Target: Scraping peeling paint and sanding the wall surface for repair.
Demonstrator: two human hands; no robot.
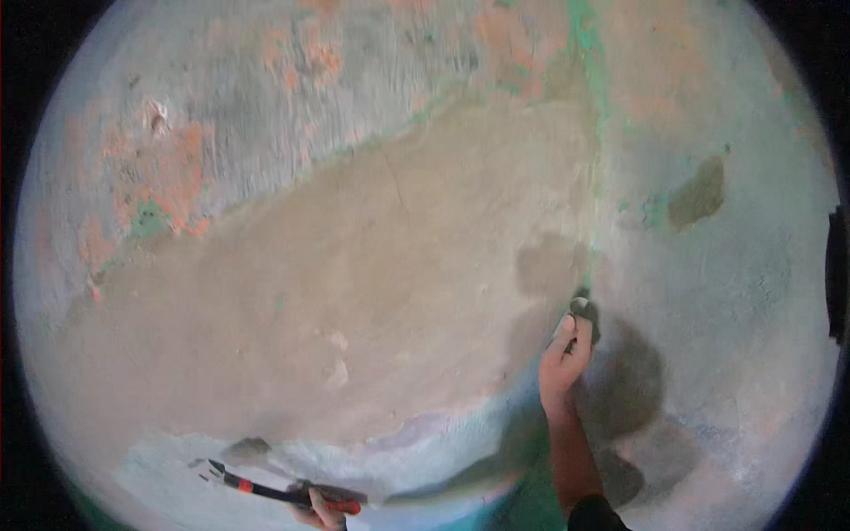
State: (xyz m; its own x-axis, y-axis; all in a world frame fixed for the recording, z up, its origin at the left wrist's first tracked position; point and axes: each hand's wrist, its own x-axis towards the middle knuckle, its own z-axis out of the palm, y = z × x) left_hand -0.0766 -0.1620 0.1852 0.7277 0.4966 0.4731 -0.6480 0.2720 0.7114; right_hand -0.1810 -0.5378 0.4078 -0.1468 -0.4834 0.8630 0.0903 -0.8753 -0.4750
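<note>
At the lower left, my left hand (317, 510) grips a long black tool with red parts (265, 491). Its narrow, forked-looking tip points to the left; the picture does not settle whether it is a hammer. My right hand (572, 338) is raised at the right of centre, thumb and fingers closed on a small dark object with a pale rounded end (580, 304). That object is at the plastered wall (372, 265), close to the lower end of a green vertical line; its exact kind is unclear.
Scraped grey paint with orange and green patches (159, 172) covers the wall's upper left. A thin crack (396, 182) runs through the brown plaster. A dark brown patch (698, 194) lies at the right. Shadows fall around my right arm, and a dark object (837, 272) shows at the right rim.
</note>
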